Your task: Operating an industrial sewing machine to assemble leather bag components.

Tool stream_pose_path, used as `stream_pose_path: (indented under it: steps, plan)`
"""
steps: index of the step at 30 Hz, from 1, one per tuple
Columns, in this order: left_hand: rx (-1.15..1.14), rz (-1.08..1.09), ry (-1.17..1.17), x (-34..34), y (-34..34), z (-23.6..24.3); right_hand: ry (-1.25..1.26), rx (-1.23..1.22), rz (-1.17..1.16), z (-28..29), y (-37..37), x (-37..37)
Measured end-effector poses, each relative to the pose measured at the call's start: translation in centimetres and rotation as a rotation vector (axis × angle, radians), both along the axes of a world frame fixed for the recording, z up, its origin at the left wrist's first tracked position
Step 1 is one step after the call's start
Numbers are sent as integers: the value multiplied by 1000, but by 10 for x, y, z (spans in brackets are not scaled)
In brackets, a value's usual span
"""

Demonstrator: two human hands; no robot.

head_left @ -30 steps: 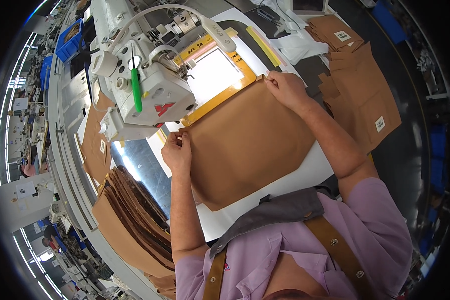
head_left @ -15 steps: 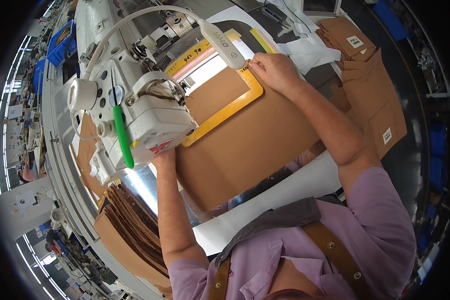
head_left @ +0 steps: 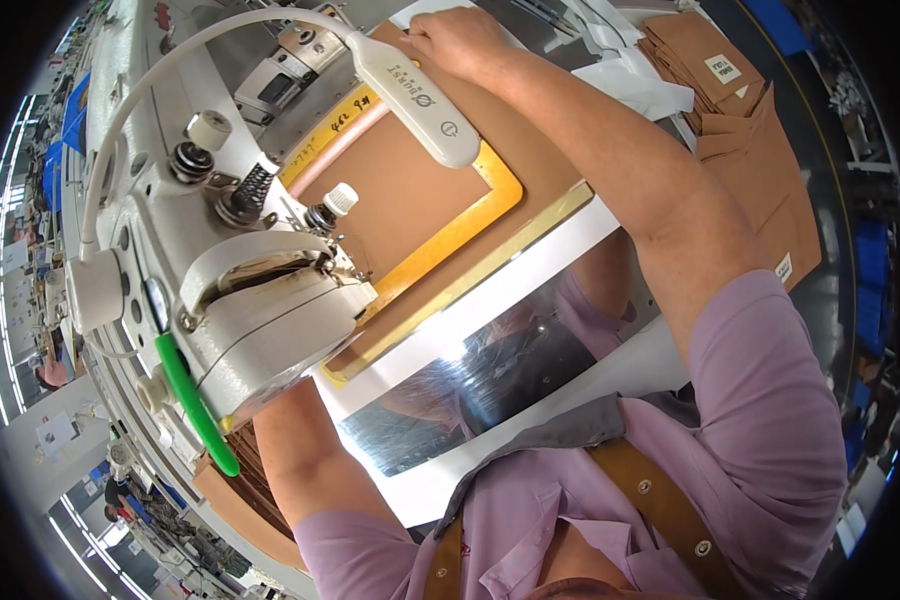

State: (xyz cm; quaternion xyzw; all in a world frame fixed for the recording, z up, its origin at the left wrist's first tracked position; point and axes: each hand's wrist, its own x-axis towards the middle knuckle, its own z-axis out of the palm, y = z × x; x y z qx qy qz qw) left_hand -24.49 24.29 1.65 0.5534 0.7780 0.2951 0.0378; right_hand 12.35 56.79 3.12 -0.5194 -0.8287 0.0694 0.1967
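Note:
A brown sheet of material (head_left: 550, 150) lies under a yellow frame (head_left: 450, 235) beside the white sewing machine (head_left: 270, 330). Brown material also fills the frame's opening. Up at the sheet's far edge, my right hand (head_left: 458, 40) is closed, its fingertips curled on the edge. My left forearm (head_left: 310, 450) runs up behind the machine head, which hides that hand's fingers. A white lamp (head_left: 420, 105) on a bent neck hangs over the frame and covers part of it. Along the sheet's near side runs a yellowish strip (head_left: 470, 285).
A shiny metal plate (head_left: 510, 370) lies nearer to me. Brown pieces with white labels (head_left: 705, 65) are piled at the right. Another brown stack (head_left: 245, 500) stands at lower left, partly behind my arm. A green-handled tool (head_left: 195, 405) is on the machine's side.
The brown sheet has shifted away from me, baring the metal plate and the near strip. My right hand has moved farther and leftward with the edge. The machine appears larger as the view shifts.

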Motion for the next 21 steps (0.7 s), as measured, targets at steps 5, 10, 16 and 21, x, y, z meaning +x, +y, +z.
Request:
stream_pose_path:
  steps: [5,10,16,21]
  plan:
    - [-30,80,-81,28,-6,-2,185,408,-48,-6,-12,11]
    - [-43,151,-161,70,-12,-3,252,288,131,-7,-79,76]
    - [-45,-97,152,121,-80,9,54,107,153,7,-193,136]
    - [-165,-182,260,139,-94,16,-90,41,173,-3,-222,150]
